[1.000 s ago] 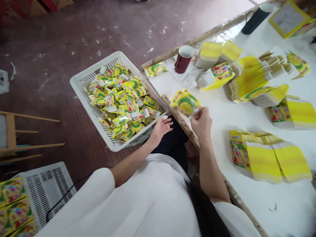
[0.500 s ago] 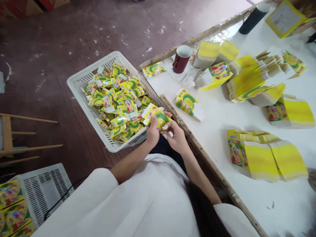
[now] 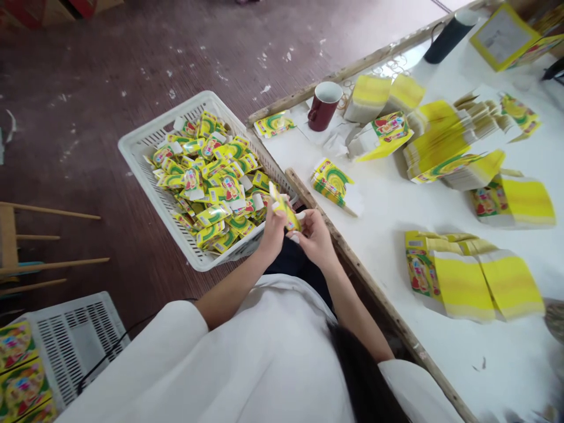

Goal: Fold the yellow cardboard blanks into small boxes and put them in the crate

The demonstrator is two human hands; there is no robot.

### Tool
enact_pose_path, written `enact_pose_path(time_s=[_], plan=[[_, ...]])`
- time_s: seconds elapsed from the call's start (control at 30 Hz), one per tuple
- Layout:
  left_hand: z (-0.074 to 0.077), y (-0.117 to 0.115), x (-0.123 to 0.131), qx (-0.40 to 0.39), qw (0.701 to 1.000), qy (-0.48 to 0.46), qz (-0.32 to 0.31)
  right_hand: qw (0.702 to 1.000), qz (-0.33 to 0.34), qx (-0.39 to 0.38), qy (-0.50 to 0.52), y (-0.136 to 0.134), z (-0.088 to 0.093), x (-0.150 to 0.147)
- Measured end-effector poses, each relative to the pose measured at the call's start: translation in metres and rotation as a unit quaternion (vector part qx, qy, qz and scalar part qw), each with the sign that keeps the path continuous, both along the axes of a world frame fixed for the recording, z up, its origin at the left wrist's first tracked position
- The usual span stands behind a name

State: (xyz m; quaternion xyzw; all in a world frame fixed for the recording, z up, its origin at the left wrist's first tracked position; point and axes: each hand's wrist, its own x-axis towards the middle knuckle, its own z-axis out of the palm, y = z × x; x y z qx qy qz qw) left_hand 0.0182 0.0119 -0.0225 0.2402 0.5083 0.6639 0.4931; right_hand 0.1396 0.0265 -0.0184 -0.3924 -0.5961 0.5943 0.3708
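Observation:
Above my lap, between the basket and the table edge, a small yellow and green printed carton (image 3: 291,218) is held on its side. My left hand (image 3: 274,230) grips its near left part, the fingers closed round it. At the other end, my right hand (image 3: 315,236) pinches the carton between thumb and fingers. A white flap sticks out at the carton's upper left. Just beyond my left hand stands a white plastic basket (image 3: 152,202) heaped with similar small cartons (image 3: 215,182). Nearest to my right hand on the table lies a short stack of cartons (image 3: 330,181).
On the white table (image 3: 374,205) with its wooden edge (image 3: 370,281) stand a maroon mug (image 3: 324,108) and a dark cup (image 3: 450,38). Several bundles of flat yellow cartons (image 3: 471,279) lie to the right. A wooden stool (image 3: 9,235) and a grey crate (image 3: 81,341) are at the left.
The carton in my hands has turned from showing its broad printed face to a narrow, edge-on view. Both hands stay on it, in nearly the same place.

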Motion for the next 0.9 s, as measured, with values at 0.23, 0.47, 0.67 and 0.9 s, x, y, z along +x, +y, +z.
enact_pose_path(time_s=[0.23, 0.47, 0.67, 0.9], plan=[[0.000, -0.002, -0.006, 0.029, 1.000, 0.000, -0.002, 0.993, -0.084, 0.067, -0.057, 0.020, 0.011, 0.032], [0.036, -0.001, -0.044, 0.089, 0.977, 0.171, -0.094, 0.920, -0.019, 0.311, -0.238, 0.025, 0.031, 0.053], [0.023, -0.012, -0.018, -0.024, 0.897, 0.362, -0.253, 0.939, -0.090, 0.283, -0.173, 0.012, 0.017, 0.036], [0.007, -0.019, 0.001, 0.023, 0.882, 0.416, -0.219, 0.999, -0.028, -0.032, -0.006, 0.006, -0.009, 0.018]])
